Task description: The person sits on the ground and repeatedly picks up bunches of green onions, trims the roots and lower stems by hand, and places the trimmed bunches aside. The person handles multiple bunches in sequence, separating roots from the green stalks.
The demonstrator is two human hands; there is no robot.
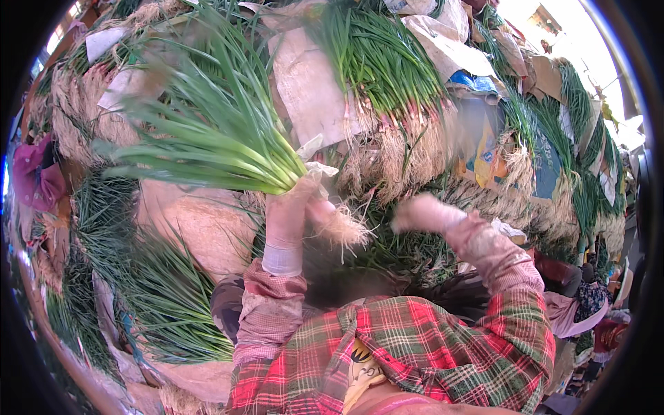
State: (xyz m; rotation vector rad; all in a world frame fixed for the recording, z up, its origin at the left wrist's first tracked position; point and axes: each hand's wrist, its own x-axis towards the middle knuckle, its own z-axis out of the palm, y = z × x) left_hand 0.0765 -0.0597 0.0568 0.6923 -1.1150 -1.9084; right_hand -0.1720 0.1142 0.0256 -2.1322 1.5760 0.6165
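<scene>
A bunch of green onions (259,161) is clasped in my left hand (296,199), just above the pale roots. The leaves fan out to the upper left, and the roots point to the lower right. A strip of whitish material shows at the top of this hand. To the right of the roots, my right hand (426,213) is raised and blurred; its fingers cannot be made out, nor whether it holds anything. Beyond both hands lies a row of green onions (389,72) with reddish stem bases and long dry roots hanging towards me.
More green onions (171,306) lie at the left beside a tan sheet (199,223). A pale sheet (311,83) lies beyond my left hand. Loose green leaves (410,254) cover the ground between my arms. At the right are a printed sack (482,145) and other people's clothing (576,311).
</scene>
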